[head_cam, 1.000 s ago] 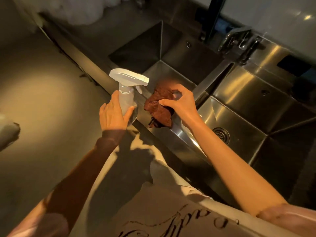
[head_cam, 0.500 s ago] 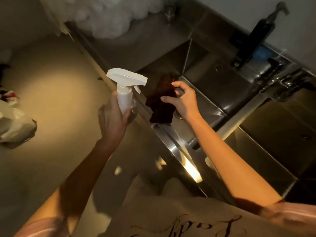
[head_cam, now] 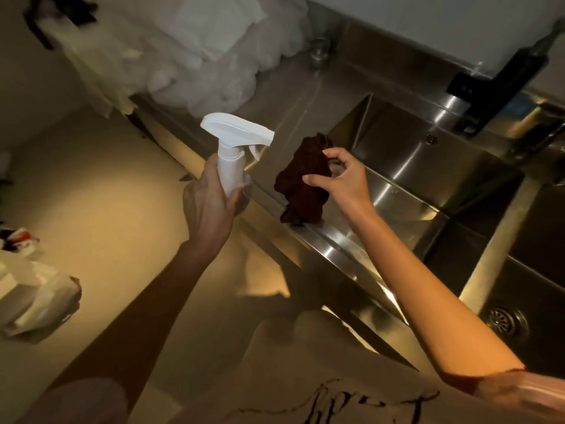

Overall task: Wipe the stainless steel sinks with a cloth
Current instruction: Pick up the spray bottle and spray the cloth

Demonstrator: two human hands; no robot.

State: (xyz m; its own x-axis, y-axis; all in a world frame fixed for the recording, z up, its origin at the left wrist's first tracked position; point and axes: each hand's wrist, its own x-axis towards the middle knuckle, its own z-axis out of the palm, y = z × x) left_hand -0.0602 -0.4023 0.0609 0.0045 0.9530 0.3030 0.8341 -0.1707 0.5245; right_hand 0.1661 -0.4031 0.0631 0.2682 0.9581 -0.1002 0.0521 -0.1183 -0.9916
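My shirt (head_cam: 305, 377) fills the bottom of the view, with dark script across it. From there my two bare forearms reach up and forward. My left hand (head_cam: 208, 206) is wrapped around the body of a white spray bottle (head_cam: 232, 154), held upright over the floor just off the counter's front edge, nozzle pointing right toward the cloth. My right hand (head_cam: 345, 182) pinches a bunched dark brown cloth (head_cam: 302, 179) between thumb and fingers; the cloth hangs down, and its lowest fold touches or nearly touches the front rim (head_cam: 333, 249) of the steel unit, just left of the near corner of the basin.

To the left on the floor lies a white bag (head_cam: 33, 298). At the right edge a second sink (head_cam: 535, 289) shows its round drain (head_cam: 504, 321). Beyond my right hand opens the deep sink (head_cam: 406, 166), its walls shining, with a small overflow hole (head_cam: 431, 138) in the back wall. Left of it runs the flat drainboard (head_cam: 290, 96), and past that a heap of white plastic bags (head_cam: 208, 56). A black tap (head_cam: 501, 84) stands at the back against the pale wall.
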